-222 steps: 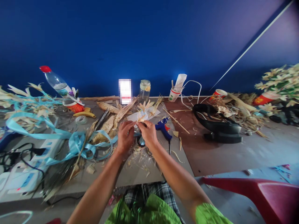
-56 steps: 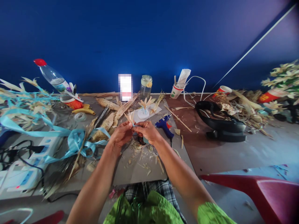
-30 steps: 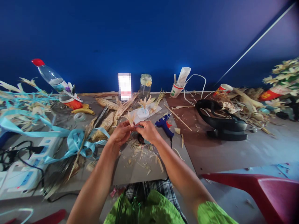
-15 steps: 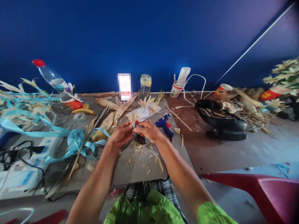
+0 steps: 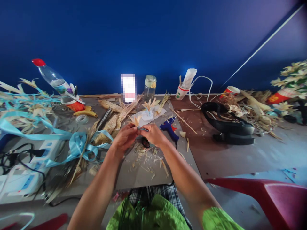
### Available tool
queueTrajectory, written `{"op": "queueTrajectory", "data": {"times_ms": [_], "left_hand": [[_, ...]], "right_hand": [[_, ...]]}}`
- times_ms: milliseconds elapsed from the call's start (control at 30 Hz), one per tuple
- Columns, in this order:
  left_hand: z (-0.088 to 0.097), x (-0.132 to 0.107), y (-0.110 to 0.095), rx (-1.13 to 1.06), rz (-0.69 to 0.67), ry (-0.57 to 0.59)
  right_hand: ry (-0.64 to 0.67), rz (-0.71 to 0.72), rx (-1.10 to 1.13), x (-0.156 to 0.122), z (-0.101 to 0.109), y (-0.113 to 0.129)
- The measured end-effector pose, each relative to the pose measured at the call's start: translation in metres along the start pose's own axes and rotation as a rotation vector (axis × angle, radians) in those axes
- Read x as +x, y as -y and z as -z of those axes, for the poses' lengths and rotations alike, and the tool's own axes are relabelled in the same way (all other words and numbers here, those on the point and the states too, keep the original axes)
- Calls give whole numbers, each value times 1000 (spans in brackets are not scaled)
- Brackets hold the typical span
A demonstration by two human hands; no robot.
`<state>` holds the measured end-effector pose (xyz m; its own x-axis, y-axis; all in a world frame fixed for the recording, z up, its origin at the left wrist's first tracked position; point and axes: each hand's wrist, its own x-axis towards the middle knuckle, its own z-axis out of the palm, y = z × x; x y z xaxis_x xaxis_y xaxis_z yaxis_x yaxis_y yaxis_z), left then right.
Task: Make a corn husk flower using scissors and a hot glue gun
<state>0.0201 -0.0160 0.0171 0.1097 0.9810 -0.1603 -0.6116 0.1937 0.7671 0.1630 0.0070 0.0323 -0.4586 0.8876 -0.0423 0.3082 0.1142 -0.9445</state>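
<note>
My left hand (image 5: 126, 138) is closed, its fingertips pinching the base of a small corn husk flower (image 5: 136, 120) with pale, pointed petals. Close against it, my right hand (image 5: 153, 135) pinches a thin light blue strip (image 5: 144, 129) at the flower's stem; the fingers hide most of the strip. Just beyond both hands, another husk flower (image 5: 150, 105) stands on a round white base (image 5: 147, 116). A blue glue gun (image 5: 171, 130) lies to the right of my right hand. Below the fingers are a dark round object (image 5: 145, 142) and husk scraps (image 5: 141, 153).
Light blue ribbon (image 5: 79, 145) and a white power strip (image 5: 30, 179) lie at left. Dried corn cobs (image 5: 110, 106), a lidded jar (image 5: 150, 89) and a paper cup (image 5: 182, 92) stand or lie farther back. A black strap-like device (image 5: 227, 127) is at right.
The flower between my hands has tipped to the left and sits a little lower behind the fingers. My hands have stayed together in nearly the same spot.
</note>
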Motion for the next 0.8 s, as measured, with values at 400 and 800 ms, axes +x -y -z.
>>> {"op": "queueTrajectory", "data": {"times_ms": [400, 800], "left_hand": [[5, 2, 2, -10, -22, 22], [5, 2, 0, 290, -104, -19]], "right_hand": [[87, -177, 366, 5, -2, -8], [78, -263, 412, 7, 1, -9]]}}
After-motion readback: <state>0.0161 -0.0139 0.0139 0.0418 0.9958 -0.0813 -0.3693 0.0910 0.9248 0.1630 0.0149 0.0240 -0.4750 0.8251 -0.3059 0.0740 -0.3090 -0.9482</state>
